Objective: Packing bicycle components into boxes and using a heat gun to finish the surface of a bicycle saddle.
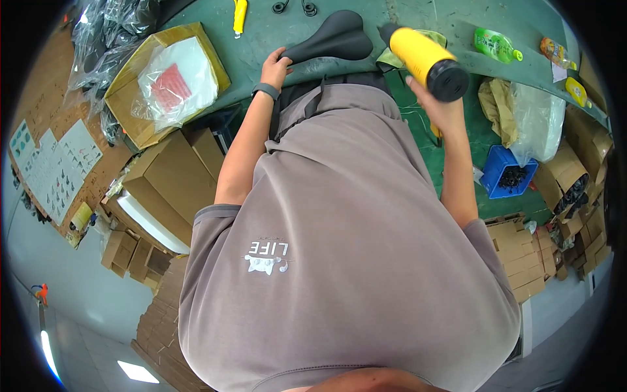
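A black bicycle saddle [339,39] lies on the green worktable near its front edge, its narrow nose toward the left. My left hand [274,69] pinches the tip of that nose. In my right hand [439,104] is a yellow heat gun [417,52] with a black rear cap. Its body hides most of my fingers and the handle. The gun's dark nozzle tilts toward the saddle's wide end, a short way apart from it. Under the gun lies a yellow-green cloth [428,40].
A yellow-edged box [124,116] with plastic-wrapped contents stands left. A yellow utility knife [240,16] lies at the back. To the right are a green bottle [494,44], an amber bottle [554,51], and, below, a blue bin [491,171] of black parts.
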The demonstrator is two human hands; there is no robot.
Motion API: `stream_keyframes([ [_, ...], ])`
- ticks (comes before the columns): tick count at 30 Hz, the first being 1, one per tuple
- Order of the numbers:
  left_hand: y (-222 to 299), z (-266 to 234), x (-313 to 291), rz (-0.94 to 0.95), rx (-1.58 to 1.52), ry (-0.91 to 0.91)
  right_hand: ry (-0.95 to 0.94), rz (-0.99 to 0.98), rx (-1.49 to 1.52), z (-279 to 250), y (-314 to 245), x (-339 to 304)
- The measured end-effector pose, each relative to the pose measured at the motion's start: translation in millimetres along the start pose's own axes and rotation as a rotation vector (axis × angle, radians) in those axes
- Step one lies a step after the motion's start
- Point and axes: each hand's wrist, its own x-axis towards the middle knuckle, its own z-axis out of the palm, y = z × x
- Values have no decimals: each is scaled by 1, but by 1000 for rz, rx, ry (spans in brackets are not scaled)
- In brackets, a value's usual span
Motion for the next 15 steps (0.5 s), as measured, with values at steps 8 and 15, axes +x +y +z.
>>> stream_keyframes([
  [8, -2, 1, -2, 26, 16, 16, -284, 173, 260, 19, -49, 12],
  [15, -13, -3, -2, 42, -65, 45, -450, 320, 301, 19, -48, -11],
])
